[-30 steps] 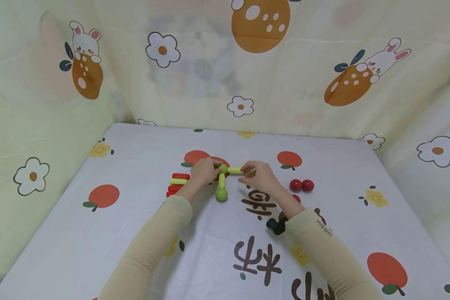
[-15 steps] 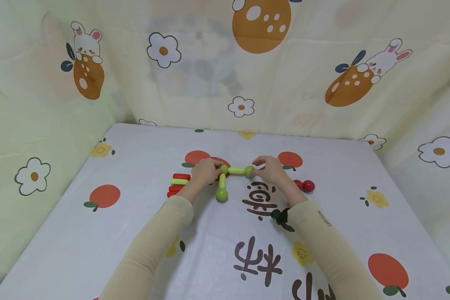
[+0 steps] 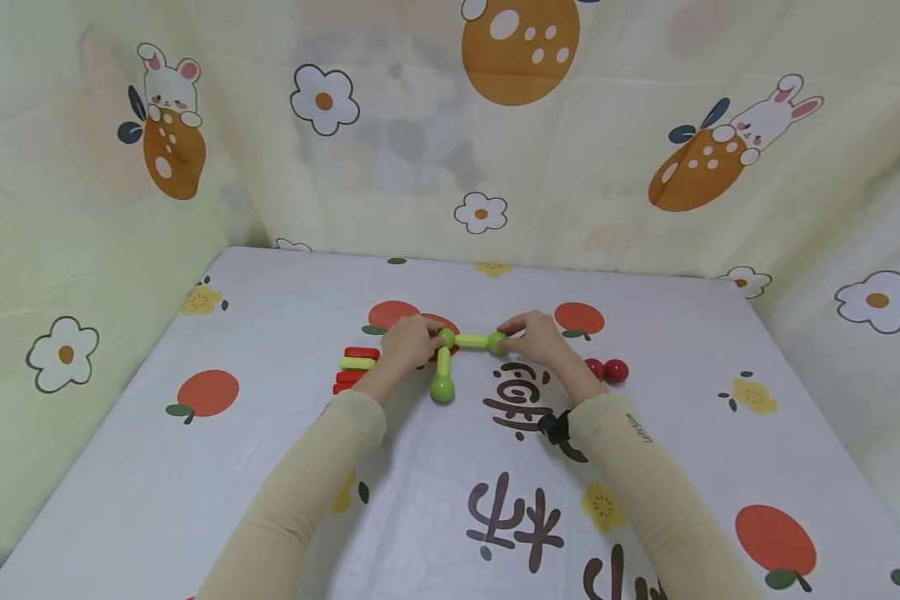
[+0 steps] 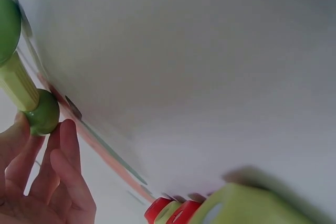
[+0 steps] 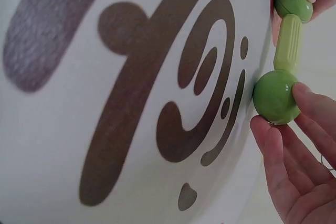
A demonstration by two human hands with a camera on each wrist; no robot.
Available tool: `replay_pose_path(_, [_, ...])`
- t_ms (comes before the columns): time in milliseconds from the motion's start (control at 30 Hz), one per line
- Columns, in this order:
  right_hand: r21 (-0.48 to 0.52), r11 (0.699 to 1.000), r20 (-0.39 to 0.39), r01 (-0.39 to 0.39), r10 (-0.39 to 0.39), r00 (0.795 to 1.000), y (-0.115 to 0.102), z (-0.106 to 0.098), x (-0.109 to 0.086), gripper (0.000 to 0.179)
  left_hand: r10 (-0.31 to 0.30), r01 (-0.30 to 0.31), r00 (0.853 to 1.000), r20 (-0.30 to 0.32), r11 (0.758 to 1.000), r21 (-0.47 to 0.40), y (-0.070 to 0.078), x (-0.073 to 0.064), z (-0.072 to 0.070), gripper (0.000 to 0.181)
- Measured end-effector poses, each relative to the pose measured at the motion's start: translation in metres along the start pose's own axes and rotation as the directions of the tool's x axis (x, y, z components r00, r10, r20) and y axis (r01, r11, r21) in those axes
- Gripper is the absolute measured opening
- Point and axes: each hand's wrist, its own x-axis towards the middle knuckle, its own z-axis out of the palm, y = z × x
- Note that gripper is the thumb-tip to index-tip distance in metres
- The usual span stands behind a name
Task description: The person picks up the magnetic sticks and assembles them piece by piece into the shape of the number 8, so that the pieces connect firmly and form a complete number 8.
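Observation:
In the head view, a right-angled piece of light green rods and green balls lies on the table. My left hand [image 3: 411,342] pinches the green ball at its corner [image 3: 446,337], seen also in the left wrist view as a ball [image 4: 44,113] between thumb and fingers. From that corner one rod [image 3: 444,363] runs toward me to a free green ball [image 3: 442,389]. Another rod [image 3: 472,341] runs right to an end ball [image 3: 497,343], which my right hand [image 3: 537,337] holds. The right wrist view shows thumb and fingers on that ball [image 5: 276,98].
Left of my left hand, red sticks [image 3: 362,352] and a light green stick [image 3: 357,364] lie in a row, partly behind the wrist. Red balls [image 3: 616,371] rest beyond my right wrist, one partly covered. A printed cloth [image 3: 270,467] covers the table.
My right hand has shifted slightly right and away from me, and the rod's end ball has come into sight. Its fingers, looser half a second ago, now hold that ball. My left hand stays put.

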Motion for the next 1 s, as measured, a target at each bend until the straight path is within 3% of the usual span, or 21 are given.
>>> replay_pose_path(467, [-0.006, 1.000, -0.016, -0.021, 0.021, 1.000, -0.006, 0.000, -0.004, 0.032, 0.014, -0.015, 1.000, 0.028, 1.000, 0.019, 0.002, -0.002, -0.005, 0.034])
replay_pose_path(800, [-0.036, 0.999, -0.022, -0.037, 0.036, 0.999, -0.007, -0.002, -0.004, 0.030, 0.061, -0.041, 0.986, 0.157, 0.991, -0.127, -0.005, -0.002, -0.014, 0.036])
replay_pose_path(1000, [-0.011, 1.000, -0.020, -0.026, 0.026, 0.999, -0.004, 0.001, -0.002, 0.030, 0.149, -0.134, 0.981, 0.126, 0.984, -0.121, -0.013, -0.008, -0.028, 0.037])
